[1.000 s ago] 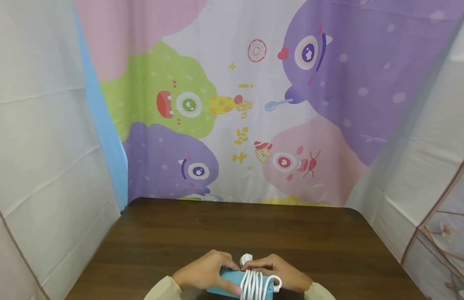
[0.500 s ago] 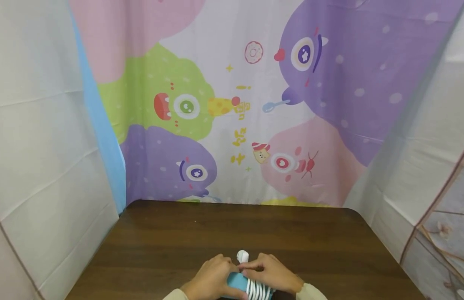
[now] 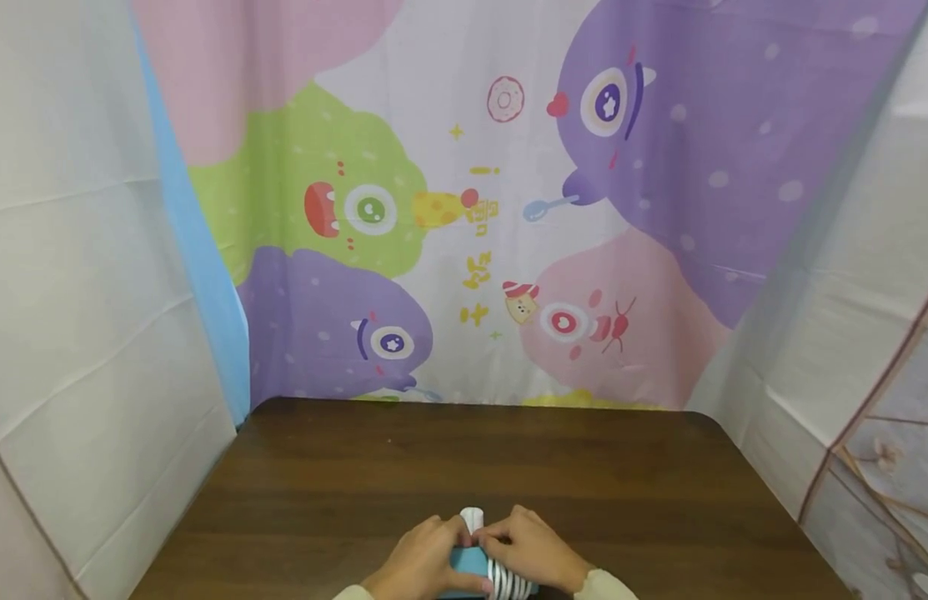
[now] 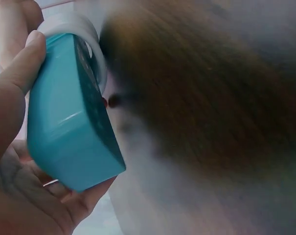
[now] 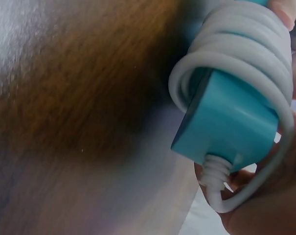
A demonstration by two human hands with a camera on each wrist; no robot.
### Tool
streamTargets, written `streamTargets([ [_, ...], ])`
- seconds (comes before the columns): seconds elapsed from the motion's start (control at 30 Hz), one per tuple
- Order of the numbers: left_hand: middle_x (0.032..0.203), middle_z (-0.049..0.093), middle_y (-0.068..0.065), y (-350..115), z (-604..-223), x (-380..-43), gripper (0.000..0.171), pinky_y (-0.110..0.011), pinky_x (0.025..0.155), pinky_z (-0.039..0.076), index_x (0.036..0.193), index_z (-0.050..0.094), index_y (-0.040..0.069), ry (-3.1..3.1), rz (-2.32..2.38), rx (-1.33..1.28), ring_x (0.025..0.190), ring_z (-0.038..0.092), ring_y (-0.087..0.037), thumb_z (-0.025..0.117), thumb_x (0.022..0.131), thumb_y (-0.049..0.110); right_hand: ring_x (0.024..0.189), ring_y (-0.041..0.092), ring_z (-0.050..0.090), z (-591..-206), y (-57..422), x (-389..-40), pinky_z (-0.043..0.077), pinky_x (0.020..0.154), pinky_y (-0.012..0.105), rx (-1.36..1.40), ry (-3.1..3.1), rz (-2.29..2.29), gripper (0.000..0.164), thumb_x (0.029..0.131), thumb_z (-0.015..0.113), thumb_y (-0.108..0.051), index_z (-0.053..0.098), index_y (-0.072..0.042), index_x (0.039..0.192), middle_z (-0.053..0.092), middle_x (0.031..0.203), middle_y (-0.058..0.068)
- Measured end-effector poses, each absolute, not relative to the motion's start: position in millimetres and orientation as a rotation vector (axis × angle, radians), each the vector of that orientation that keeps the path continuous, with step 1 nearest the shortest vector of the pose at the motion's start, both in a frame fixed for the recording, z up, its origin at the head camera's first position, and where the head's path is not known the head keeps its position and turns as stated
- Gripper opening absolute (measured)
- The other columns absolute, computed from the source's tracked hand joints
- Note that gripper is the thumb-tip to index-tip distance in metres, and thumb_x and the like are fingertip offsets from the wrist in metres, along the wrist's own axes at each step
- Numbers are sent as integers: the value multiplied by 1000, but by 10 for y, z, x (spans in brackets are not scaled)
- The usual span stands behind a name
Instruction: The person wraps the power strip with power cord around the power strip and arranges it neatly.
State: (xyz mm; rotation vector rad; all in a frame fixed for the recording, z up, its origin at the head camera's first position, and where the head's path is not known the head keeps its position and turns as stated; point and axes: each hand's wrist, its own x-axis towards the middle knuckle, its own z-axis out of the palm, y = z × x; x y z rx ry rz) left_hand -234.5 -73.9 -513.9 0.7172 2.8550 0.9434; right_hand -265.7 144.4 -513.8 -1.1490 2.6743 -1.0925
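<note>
A teal power strip (image 3: 469, 562) with a white cord (image 3: 504, 581) wound in several turns around it is held low at the front of the head view. My left hand (image 3: 422, 557) grips its left end, thumb on the near side and fingers behind, as the left wrist view also shows the strip's bare end (image 4: 64, 117). The white plug (image 3: 472, 518) sticks up past the far side. My right hand (image 3: 537, 550) reaches over the coils and pinches the cord just below the plug. In the right wrist view, the cord leaves a ribbed collar (image 5: 216, 171) and loops back into the coils.
The strip is above a dark brown wooden table (image 3: 464, 458) with rounded far corners. Behind it hangs a cartoon-printed curtain (image 3: 479, 367); pale curtains (image 3: 96, 333) close in both sides.
My right hand has moved left over the coils to the cord by the plug. The plug has shifted left and stands more upright; the strip tilts, and my left hand stays on it.
</note>
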Motion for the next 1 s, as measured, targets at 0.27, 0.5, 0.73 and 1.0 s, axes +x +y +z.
streamTargets([
  [0.27,89,63,13,-756,-5175,-2379,48,-24,65,47,97,66,18,2811,1004,760,78,52,-2,84,77,59,69,3,41,-5175,1436,-2661,37,61,21,-1041,2772,-995,28,104,61,-30,81,-22,88,62,73,-25],
  [0.5,94,66,13,-763,-5158,-2409,50,-26,71,48,101,73,17,2828,936,782,84,52,-4,82,79,61,75,2,45,-5163,1508,-2648,41,64,22,-1017,2850,-1037,23,103,64,-30,80,-22,90,67,83,-21],
  [0.73,97,68,9,-791,-5114,-2400,49,-26,71,48,100,76,15,2828,906,774,85,51,-6,82,79,59,83,4,52,-5170,1606,-2639,47,72,25,-964,2863,-1162,20,103,65,-28,81,-17,103,75,100,-12],
  [1.0,98,65,10,-821,-5057,-2395,51,-29,72,48,100,75,17,2842,897,746,89,50,-8,81,79,63,84,3,52,-5199,1692,-2640,46,73,25,-948,2932,-1165,20,103,65,-31,81,-19,103,74,100,-15],
])
